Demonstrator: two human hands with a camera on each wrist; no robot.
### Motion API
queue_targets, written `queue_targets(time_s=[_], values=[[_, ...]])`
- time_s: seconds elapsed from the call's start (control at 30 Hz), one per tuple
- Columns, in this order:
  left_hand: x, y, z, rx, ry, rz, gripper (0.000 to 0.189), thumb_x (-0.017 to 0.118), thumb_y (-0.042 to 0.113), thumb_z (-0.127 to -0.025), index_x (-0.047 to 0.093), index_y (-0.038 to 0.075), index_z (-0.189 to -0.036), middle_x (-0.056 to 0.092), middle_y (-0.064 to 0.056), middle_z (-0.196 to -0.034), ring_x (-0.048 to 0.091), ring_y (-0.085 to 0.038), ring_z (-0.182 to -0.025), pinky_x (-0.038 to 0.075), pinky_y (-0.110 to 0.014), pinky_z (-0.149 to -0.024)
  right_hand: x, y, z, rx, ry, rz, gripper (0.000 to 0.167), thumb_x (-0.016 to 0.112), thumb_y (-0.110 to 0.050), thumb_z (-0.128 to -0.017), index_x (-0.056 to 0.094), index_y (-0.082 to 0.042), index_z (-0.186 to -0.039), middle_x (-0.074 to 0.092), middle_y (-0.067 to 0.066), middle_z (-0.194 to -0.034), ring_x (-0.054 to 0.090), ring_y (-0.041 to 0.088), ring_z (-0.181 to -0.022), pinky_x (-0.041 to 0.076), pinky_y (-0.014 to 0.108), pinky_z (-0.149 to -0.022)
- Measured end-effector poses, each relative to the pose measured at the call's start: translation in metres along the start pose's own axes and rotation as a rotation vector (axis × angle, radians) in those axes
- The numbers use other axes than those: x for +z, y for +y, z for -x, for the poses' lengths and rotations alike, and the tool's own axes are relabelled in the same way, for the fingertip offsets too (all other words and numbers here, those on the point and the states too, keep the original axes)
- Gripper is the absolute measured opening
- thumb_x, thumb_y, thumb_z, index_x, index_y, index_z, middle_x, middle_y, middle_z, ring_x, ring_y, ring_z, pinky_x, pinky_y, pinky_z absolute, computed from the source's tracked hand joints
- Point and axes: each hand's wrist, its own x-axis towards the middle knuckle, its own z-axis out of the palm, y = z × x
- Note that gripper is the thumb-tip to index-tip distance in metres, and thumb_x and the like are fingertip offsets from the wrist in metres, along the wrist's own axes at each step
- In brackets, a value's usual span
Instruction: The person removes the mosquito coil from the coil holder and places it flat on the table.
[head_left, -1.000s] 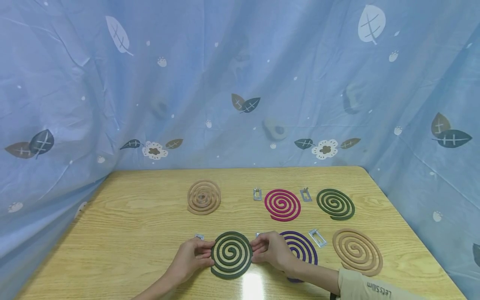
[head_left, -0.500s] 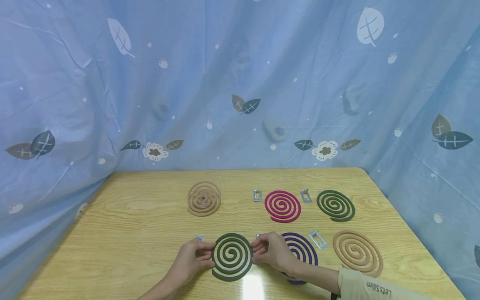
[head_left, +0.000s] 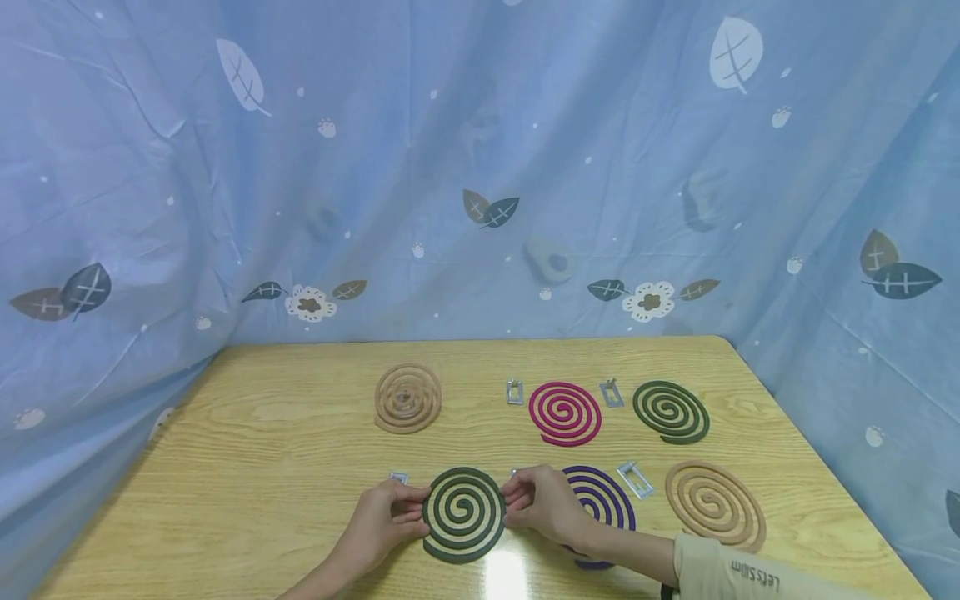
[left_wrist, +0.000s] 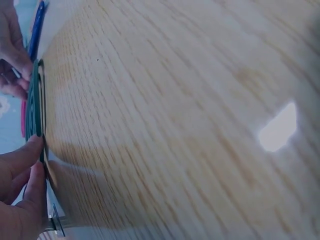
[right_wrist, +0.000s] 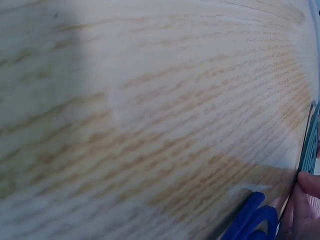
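A dark green mosquito coil is held level near the front of the table, a flat spiral facing up. My left hand pinches its left edge between thumb and fingers. At the opposite edge, my right hand grips it the same way. The left wrist view shows the coil edge-on, close over the wood, with left fingertips on its rim. Under my right wrist lies a purple mosquito coil, partly covered. In the right wrist view, right fingertips touch the green coil's edge.
Behind lie a tan coil with a metal piece at its centre, a magenta coil and another green coil. A second tan coil lies right. Small metal stands sit among them. A blue curtain surrounds the table.
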Motion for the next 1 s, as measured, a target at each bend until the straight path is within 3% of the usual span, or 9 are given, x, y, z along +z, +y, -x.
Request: queue_targets(time_s=[0.63,0.83,1.0], values=[[-0.001,-0.002,0.005,0.025,0.024,-0.034,0.041,0.08,-0.003,-0.07,0.065,-0.011,-0.107,0.059,-0.01,-0.094,0.061,-0.02,-0.086,0.056,-0.015,-0.075,0.005,0.0,0.001,-0.003,0.039,-0.033,0.028,0.075,0.015,-0.067,0.066,0.009,-0.093,0.066,0.01,-0.084,0.064,0.019,-0.071,0.057,0.018,-0.062],[0.001,-0.003,0.009,0.007,0.025,0.041,0.041,0.077,0.0,-0.074,0.064,-0.008,-0.111,0.062,-0.017,-0.106,0.062,-0.034,-0.098,0.056,-0.019,-0.08,0.008,-0.001,0.007,0.004,0.053,-0.032,0.028,0.069,0.014,-0.073,0.064,0.008,-0.1,0.065,0.009,-0.088,0.062,0.013,-0.073,0.056,0.018,-0.065],[0.001,-0.001,0.012,0.042,0.05,0.067,0.033,0.073,0.003,-0.081,0.065,-0.004,-0.112,0.063,-0.02,-0.113,0.061,-0.038,-0.105,0.056,-0.025,-0.084,0.008,-0.002,0.008,0.006,0.084,-0.101,0.025,0.066,0.01,-0.079,0.064,0.008,-0.104,0.065,0.013,-0.093,0.064,0.017,-0.071,0.058,0.021,-0.062]])
